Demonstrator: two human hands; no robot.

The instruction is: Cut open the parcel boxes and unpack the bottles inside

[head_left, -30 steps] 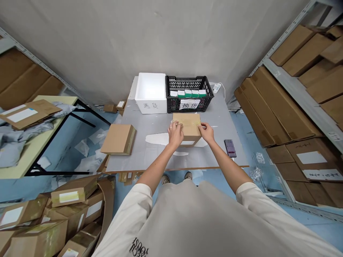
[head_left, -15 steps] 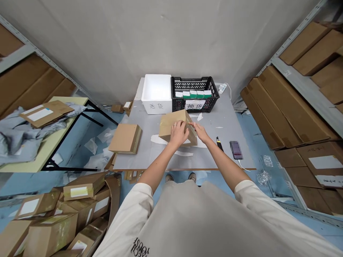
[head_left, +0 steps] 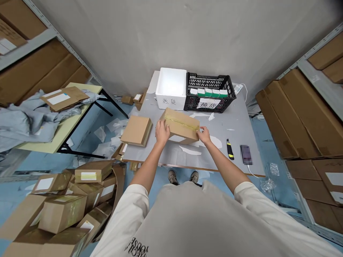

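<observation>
A taped cardboard box (head_left: 179, 123) lies on the grey table (head_left: 171, 156), its long side towards me and a strip of yellowish tape along its top. My left hand (head_left: 162, 132) grips its left end, fingers bent over the edge. At the right end, my right hand (head_left: 204, 135) holds the corner near the tape's end, with thumb and fingers close together. Part of a white label (head_left: 177, 138) shows on the side facing me. Another cardboard box (head_left: 136, 130) sits to the left, apart from my left hand. Right of my right hand lies a black and yellow utility knife (head_left: 229, 150).
Behind the box stand a white foam bin (head_left: 170, 101) and a black plastic crate (head_left: 230, 93) with several green-and-white packs. A phone (head_left: 245, 154) lies at the right. Torn paper scraps (head_left: 190, 151) lie about the box. Parcels (head_left: 63, 212) are piled on the lower left.
The box has been turned so its long side faces me and its taped top shows. My hands have moved apart, from close together to its opposite ends. The view has shifted.
</observation>
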